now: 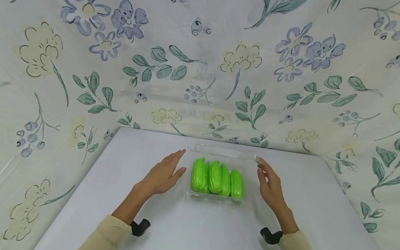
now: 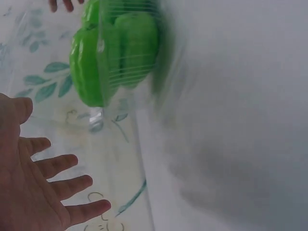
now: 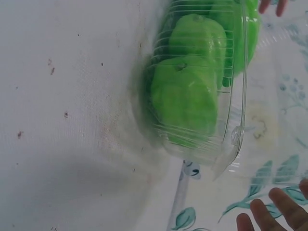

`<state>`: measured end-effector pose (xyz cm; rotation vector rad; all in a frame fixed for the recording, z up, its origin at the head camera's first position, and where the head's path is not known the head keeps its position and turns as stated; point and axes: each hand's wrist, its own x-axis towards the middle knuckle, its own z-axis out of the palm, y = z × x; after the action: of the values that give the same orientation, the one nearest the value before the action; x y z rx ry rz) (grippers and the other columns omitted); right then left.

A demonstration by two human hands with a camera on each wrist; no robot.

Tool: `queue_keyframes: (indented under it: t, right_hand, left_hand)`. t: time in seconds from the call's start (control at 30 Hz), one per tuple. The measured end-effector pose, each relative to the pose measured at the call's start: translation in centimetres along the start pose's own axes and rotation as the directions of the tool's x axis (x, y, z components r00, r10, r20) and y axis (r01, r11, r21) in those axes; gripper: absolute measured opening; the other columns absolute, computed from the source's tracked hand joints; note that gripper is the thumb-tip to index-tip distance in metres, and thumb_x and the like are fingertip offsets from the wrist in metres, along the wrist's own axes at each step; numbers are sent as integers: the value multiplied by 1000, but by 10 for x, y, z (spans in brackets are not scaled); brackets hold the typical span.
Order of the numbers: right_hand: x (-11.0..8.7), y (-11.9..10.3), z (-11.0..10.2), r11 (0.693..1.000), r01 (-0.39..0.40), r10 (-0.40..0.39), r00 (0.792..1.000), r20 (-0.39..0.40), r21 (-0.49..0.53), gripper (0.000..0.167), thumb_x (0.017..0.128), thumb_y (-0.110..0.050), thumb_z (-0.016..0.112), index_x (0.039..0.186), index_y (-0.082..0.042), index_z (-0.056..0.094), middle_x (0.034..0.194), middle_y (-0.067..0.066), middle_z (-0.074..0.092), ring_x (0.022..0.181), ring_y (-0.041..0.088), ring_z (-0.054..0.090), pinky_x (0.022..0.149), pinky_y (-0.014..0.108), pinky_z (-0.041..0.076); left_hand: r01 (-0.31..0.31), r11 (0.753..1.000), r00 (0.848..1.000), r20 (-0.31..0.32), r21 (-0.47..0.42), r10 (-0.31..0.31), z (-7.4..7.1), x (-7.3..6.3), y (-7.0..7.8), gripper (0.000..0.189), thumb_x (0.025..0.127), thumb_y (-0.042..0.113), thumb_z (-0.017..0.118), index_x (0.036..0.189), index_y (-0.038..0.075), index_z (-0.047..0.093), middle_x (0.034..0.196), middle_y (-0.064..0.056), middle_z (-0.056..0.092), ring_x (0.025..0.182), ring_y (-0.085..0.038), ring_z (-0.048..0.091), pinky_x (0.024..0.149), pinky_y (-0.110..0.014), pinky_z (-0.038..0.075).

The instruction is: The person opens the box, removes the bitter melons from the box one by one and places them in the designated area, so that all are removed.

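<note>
On the table stands a clear plastic clamshell box (image 1: 216, 197) with its lid (image 1: 224, 152) tilted back on the far side. Several shiny, bright green, ribbed, long pieces of produce (image 1: 215, 177) lie in it side by side; their exact kind cannot be told. My left hand (image 1: 161, 176) hovers left of the box, fingers extended and apart from it; the left wrist view shows the bare palm (image 2: 33, 192) with spread fingers. My right hand (image 1: 270, 186) is at the right, its fingertips beside the lid's right corner; whether they touch it is unclear.
The white table (image 1: 213, 234) has its back edge close to a floral-patterned curtain (image 1: 203, 82). A black wrist-worn piece (image 1: 140, 227) sits by the left sleeve, and a matching black piece (image 1: 270, 236) by the right sleeve.
</note>
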<state>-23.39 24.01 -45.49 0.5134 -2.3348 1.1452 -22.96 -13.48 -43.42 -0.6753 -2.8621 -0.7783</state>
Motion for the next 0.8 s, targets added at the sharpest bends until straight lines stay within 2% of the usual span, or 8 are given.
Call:
queue_keyframes:
  t: [0.13, 0.37, 0.53, 0.8]
  right_hand:
    - [2, 3, 2, 1000, -20, 19, 1000, 14, 25, 36, 105, -5, 44, 140, 2, 49, 131, 22, 58, 118, 38, 56, 93, 56, 46]
    - [5, 6, 3, 999, -47, 46, 998, 40, 23, 36, 106, -8, 43, 140, 2, 48, 132, 24, 57, 119, 40, 55, 94, 59, 45]
    - [10, 7, 4, 999, -52, 52, 997, 54, 7, 34, 106, -8, 42, 138, 2, 50, 134, 23, 56, 120, 40, 55, 94, 59, 45]
    - [16, 11, 6, 997, -82, 82, 994, 77, -2, 37, 108, -16, 38, 137, 4, 49, 138, 23, 52, 125, 40, 51, 95, 58, 45]
  left_hand:
    - [15, 1000, 998, 60, -7, -15, 15, -4, -2, 61, 105, 41, 42, 157, 12, 25, 156, -13, 34, 141, -35, 31, 111, -52, 31]
    - [40, 999, 991, 125, -4, -39, 33, -10, -2, 58, 105, 41, 43, 155, 13, 31, 153, -13, 38, 140, -36, 34, 108, -54, 34]
    - [27, 1000, 990, 142, 0, -26, 39, -11, 0, 58, 105, 40, 44, 154, 11, 32, 151, -13, 41, 139, -37, 35, 109, -53, 33]
    - [21, 1000, 990, 141, 11, -22, 40, -11, 2, 59, 104, 40, 47, 154, 12, 33, 149, -14, 44, 138, -37, 36, 107, -55, 36]
